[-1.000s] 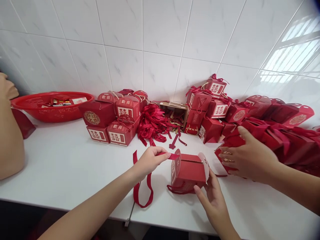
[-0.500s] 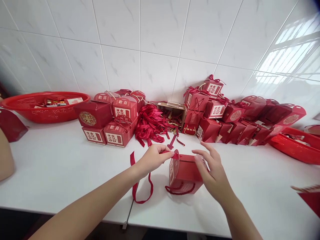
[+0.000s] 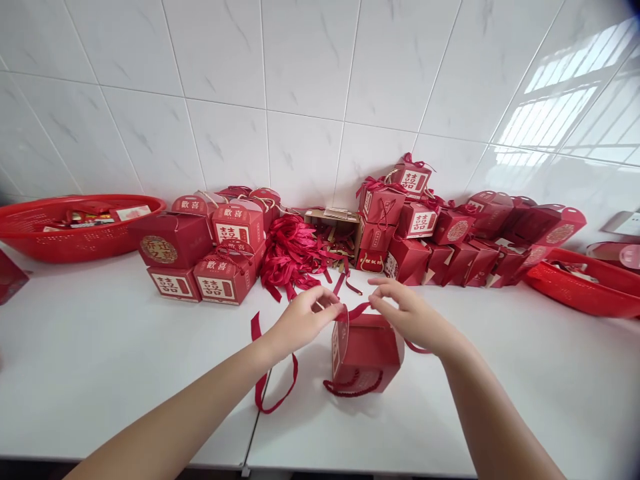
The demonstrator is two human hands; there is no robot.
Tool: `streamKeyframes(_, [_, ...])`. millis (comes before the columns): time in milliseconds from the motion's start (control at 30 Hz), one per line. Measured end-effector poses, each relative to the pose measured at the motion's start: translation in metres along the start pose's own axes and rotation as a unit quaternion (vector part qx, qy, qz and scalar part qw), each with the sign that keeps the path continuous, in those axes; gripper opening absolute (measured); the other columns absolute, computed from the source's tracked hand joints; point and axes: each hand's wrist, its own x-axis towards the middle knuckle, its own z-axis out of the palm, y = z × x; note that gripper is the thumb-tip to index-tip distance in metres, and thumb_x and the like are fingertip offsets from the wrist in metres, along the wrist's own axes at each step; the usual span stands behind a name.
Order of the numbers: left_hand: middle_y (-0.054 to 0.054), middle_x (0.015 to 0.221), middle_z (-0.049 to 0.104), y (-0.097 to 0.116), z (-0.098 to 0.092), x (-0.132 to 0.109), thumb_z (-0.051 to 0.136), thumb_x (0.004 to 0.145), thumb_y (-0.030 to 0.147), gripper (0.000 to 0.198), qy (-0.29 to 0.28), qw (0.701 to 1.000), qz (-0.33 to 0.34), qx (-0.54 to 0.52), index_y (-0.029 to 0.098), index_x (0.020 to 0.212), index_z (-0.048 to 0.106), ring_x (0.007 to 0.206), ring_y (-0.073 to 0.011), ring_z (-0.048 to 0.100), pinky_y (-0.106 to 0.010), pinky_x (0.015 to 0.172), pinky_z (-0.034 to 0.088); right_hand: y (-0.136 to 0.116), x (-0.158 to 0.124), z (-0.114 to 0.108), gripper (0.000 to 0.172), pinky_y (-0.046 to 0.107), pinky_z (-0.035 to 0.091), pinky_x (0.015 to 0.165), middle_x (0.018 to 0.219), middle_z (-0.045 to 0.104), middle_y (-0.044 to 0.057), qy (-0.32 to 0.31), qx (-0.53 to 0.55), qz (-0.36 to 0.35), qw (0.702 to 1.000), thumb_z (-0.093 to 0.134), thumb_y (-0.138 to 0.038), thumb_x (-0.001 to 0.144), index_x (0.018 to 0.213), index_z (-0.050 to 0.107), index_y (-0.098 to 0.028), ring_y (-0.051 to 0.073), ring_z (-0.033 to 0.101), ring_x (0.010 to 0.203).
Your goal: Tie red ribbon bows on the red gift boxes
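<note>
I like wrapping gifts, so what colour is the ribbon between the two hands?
The ribbon is deep pinkish red, clearest in the head view.

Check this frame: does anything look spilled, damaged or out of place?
Nothing looks spilled or damaged; the front box sits upright. Slightly untidy: narrow red strips trail on the white table in front of the cardboard carton rather than lying inside.

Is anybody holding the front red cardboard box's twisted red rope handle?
No, the rope handle droops low on the box, while left hand and right hand pinch the flat red fabric ribbon.
</note>
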Motion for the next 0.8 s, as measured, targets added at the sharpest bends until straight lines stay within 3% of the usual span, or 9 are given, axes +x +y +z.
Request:
streamKeyframes(67, [-0.004, 0.103, 0.064, 0.005, -0.001, 0.000, 0.058, 0.082, 0.041, 0.024, 0.035, 0.999, 0.016, 0.001, 0.020, 0.094, 0.062, 0.095, -0.0188, 0.057, -0.028, 0.081, 0.043, -0.003, -0.002, -0.015, 0.026, 0.048, 0.039, 0.098, 0.126, 0.060, 0.006, 0.036, 0.068, -0.016, 0.997, 0.056, -0.044, 0.084, 0.071, 0.064, -0.022, 0.029, 0.052, 0.120])
streamKeyframes(133, [-0.005, 0.114, 0.062, 0.014, 0.001, 0.000, 0.054, 0.086, 0.042, 0.027, 0.028, 0.999, 0.032, -0.011, 0.022, 0.102, 0.062, 0.110, -0.0211, 0.053, -0.030, 0.091, 0.040, -0.008, -0.006, -0.027, 0.025, 0.044, 0.039, 0.100, 0.128, 0.059, 0.005, 0.078, 0.135, -0.060, 0.986, 0.055, -0.042, 0.086, 0.076, 0.065, -0.022, 0.027, 0.050, 0.123])
streamKeyframes(233, [-0.005, 0.123, 0.059, 0.034, 0.007, 0.000, 0.045, 0.092, 0.043, 0.033, -0.032, 0.993, 0.089, -0.067, 0.023, 0.113, 0.061, 0.117, -0.0215, 0.050, -0.032, 0.099, 0.037, -0.020, -0.014, -0.039, 0.022, 0.043, 0.038, 0.101, 0.129, 0.058, 0.005, 0.113, 0.177, -0.129, 0.969, 0.054, -0.040, 0.089, 0.081, 0.065, -0.022, 0.027, 0.046, 0.127])
streamKeyframes(333, [-0.006, 0.122, 0.060, 0.059, 0.014, -0.001, 0.040, 0.094, 0.043, 0.036, -0.103, 0.975, 0.146, -0.132, 0.020, 0.115, 0.061, 0.118, -0.0208, 0.050, -0.032, 0.103, 0.035, -0.039, -0.022, -0.043, 0.023, 0.042, 0.040, 0.100, 0.122, 0.061, 0.005, 0.104, 0.127, -0.177, 0.970, 0.053, -0.036, 0.091, 0.076, 0.063, -0.022, 0.027, 0.042, 0.130])
streamKeyframes(467, [-0.006, 0.091, 0.063, 0.088, 0.018, -0.002, 0.046, 0.092, 0.041, 0.032, -0.167, 0.959, 0.155, -0.166, 0.015, 0.091, 0.065, 0.091, -0.0192, 0.058, -0.031, 0.084, 0.045, -0.063, -0.032, -0.050, 0.025, 0.038, 0.041, 0.099, 0.120, 0.060, 0.003, 0.117, 0.060, -0.221, 0.966, 0.051, -0.033, 0.092, 0.071, 0.058, -0.022, 0.026, 0.041, 0.131])
streamKeyframes(567, [-0.002, 0.075, 0.057, 0.103, 0.018, -0.003, 0.054, 0.088, 0.033, 0.020, -0.190, 0.950, 0.157, -0.191, 0.016, 0.081, 0.063, 0.073, -0.0142, 0.054, -0.026, 0.068, 0.046, -0.075, -0.039, -0.056, 0.024, 0.040, 0.039, 0.101, 0.124, 0.057, 0.001, 0.144, 0.028, -0.241, 0.959, 0.051, -0.033, 0.092, 0.072, 0.057, -0.022, 0.026, 0.042, 0.130])
streamKeyframes(700, [0.001, 0.063, 0.050, 0.112, 0.012, -0.008, 0.059, 0.082, 0.036, 0.020, -0.130, 0.957, 0.162, -0.204, 0.018, 0.073, 0.059, 0.058, -0.0116, 0.047, -0.025, 0.054, 0.041, -0.074, -0.047, -0.058, 0.021, 0.042, 0.036, 0.102, 0.122, 0.057, 0.002, 0.183, 0.013, -0.242, 0.953, 0.049, -0.035, 0.093, 0.078, 0.058, -0.024, 0.026, 0.043, 0.128])
streamKeyframes(800, [0.003, 0.057, 0.045, 0.114, 0.001, -0.014, 0.062, 0.079, 0.039, 0.021, -0.059, 0.952, 0.187, -0.234, 0.020, 0.070, 0.057, 0.049, -0.0091, 0.039, -0.024, 0.047, 0.034, -0.049, -0.049, -0.050, 0.020, 0.036, 0.044, 0.089, 0.104, 0.059, 0.005, 0.214, 0.034, -0.196, 0.956, 0.050, -0.040, 0.092, 0.084, 0.058, -0.023, 0.022, 0.055, 0.106])
